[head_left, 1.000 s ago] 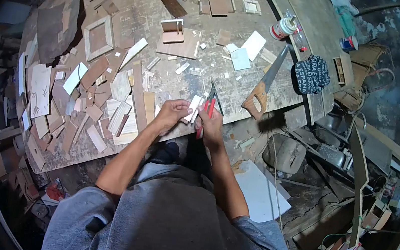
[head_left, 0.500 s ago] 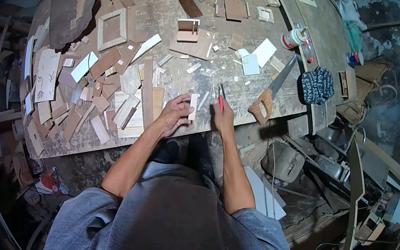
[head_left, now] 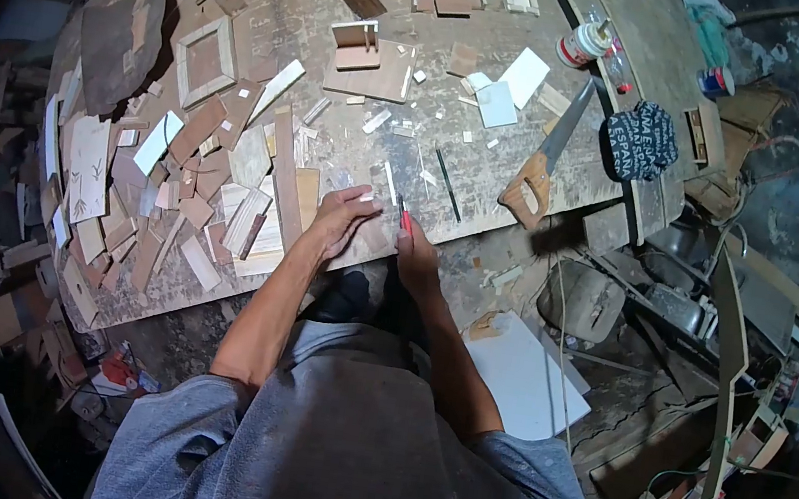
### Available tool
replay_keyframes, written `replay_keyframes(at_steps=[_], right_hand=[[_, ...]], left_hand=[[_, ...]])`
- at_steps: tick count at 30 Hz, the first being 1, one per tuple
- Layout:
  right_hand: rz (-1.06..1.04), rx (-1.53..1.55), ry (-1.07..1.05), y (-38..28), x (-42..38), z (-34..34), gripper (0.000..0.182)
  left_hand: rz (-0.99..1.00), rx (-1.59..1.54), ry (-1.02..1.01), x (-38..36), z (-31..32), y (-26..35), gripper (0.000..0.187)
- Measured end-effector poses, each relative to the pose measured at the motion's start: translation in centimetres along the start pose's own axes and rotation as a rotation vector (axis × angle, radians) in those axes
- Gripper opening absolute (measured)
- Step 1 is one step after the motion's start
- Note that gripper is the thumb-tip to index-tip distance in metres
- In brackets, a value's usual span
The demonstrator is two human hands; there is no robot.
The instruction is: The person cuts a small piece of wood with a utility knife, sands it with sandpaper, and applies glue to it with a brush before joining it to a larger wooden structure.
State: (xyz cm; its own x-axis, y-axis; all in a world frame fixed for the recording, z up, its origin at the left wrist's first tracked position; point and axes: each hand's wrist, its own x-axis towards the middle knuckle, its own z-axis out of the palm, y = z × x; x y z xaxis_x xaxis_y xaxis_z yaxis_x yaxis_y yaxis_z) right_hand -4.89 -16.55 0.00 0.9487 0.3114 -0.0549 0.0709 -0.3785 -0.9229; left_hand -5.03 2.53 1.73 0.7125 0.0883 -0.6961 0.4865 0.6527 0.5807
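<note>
My right hand [head_left: 418, 257] is closed round a red-handled tool [head_left: 407, 222] at the bench's near edge, its dark tip pointing away from me. Just to its left, my left hand [head_left: 341, 221] has its fingers curled, with a small pale piece [head_left: 367, 197] at the fingertips. Between and beyond the hands lies a narrow pale strip [head_left: 390, 183]. A thin dark green stick [head_left: 448, 184] rests on the bench to the right of the tool.
Wood offcuts [head_left: 213, 174] cover the bench's left part. A handsaw [head_left: 543, 168], a patterned dark cap [head_left: 642, 142] and a white-and-red bottle [head_left: 584, 46] are on the right. A small wooden assembly [head_left: 356, 46] stands farther back. White board [head_left: 523, 382] lies below the edge.
My right hand has moved left, close to my left hand, with the red tool. The pale strip has left my left fingers, and the dark green stick now shows on the bench.
</note>
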Motion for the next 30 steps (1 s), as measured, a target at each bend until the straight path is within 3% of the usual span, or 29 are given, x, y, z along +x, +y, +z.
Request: replay_keyframes(at_steps=[1,4,7,10,16,19,30], right_hand=[[-0.065,-0.018,0.049,0.0,-0.2,0.4,0.04],[0.175,-0.064,-0.104,-0.9,-0.6,0.6,0.039],[0.009,-0.178,-0.04,-0.3,-0.6,1.9,0.036],[-0.019,-0.214,0.046,-1.9,-0.6,2.4,0.031],[0.066,-0.353,0.113,-2.2,0.0,3.5,0.022],[0.079,-0.459,0.061,-2.2,0.2,3.5,0.027],[-0.104,-0.588,0.101,-0.9,0.4,4.3,0.031]], left_hand=[[0.031,0.083,0.009,0.0,-0.4,0.0,0.042],[0.078,0.323,0.09,0.9,-1.4,-0.4,0.034],[0.279,0.654,0.09,1.2,-2.0,-0.8,0.028],[0.866,1.225,0.041,1.0,-2.0,-0.3,0.024],[0.864,1.257,0.063,1.3,-0.4,0.4,0.022],[0.837,1.247,0.046,1.3,-0.6,0.7,0.018],[0.782,1.264,0.024,2.1,-0.6,1.4,0.015]])
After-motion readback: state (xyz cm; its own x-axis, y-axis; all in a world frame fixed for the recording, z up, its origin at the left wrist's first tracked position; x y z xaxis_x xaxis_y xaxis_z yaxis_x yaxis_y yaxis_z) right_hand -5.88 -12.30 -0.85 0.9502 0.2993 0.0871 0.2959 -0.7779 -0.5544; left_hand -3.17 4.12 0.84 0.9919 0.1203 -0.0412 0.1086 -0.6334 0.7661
